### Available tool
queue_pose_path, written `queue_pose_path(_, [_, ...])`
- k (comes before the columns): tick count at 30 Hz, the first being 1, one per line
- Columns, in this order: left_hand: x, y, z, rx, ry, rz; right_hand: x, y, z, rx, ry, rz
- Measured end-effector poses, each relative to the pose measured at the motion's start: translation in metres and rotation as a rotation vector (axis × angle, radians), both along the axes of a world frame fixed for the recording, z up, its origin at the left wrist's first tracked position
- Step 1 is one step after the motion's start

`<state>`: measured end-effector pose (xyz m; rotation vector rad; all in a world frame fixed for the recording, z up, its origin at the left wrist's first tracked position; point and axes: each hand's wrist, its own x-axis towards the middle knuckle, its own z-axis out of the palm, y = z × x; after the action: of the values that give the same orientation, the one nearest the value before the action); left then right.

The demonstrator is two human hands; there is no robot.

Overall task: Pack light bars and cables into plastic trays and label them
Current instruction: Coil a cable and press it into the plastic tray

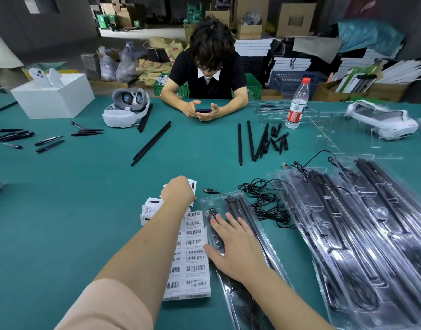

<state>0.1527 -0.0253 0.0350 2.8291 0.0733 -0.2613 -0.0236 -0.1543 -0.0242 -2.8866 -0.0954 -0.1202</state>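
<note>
Lying under the flat right hand (231, 244), a clear plastic tray (257, 236) holding black light bars (235, 206) and a coiled cable (213, 215) is pressed onto the green surface (85, 210), the grip wide with fingers straight. Just left of it a sheet of barcode labels (193, 253) is seen. Beyond that, the left hand (178, 192) is curled on small white label cards (151, 208). To the right, filled trays (359, 222) are stacked, loose cables (266, 198) between.
</note>
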Motion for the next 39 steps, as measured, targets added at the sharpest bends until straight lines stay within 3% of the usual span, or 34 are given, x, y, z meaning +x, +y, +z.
queue_pose_path(6, [-0.001,-0.004,0.013,-0.364,-0.142,-0.008,0.004,0.005,0.005,-0.03,0.01,-0.025])
queue_pose_path(12, [-0.042,0.003,0.022,-0.303,-0.029,-0.14,0.004,0.008,0.006,-0.074,0.018,-0.016])
queue_pose_path(22, [-0.079,0.019,0.006,-0.445,0.156,-0.06,0.003,0.009,0.002,0.072,-0.037,-0.053])
queue_pose_path(28, [-0.085,0.02,0.003,-0.754,0.197,0.073,0.003,0.009,0.0,0.107,-0.027,-0.05])
queue_pose_path(35, [-0.094,0.017,-0.005,-0.568,0.131,0.057,0.001,0.008,0.002,0.15,-0.044,-0.037])
queue_pose_path(39, [-0.098,0.011,-0.008,-0.795,0.158,0.072,0.001,0.007,0.003,0.18,-0.05,-0.034])
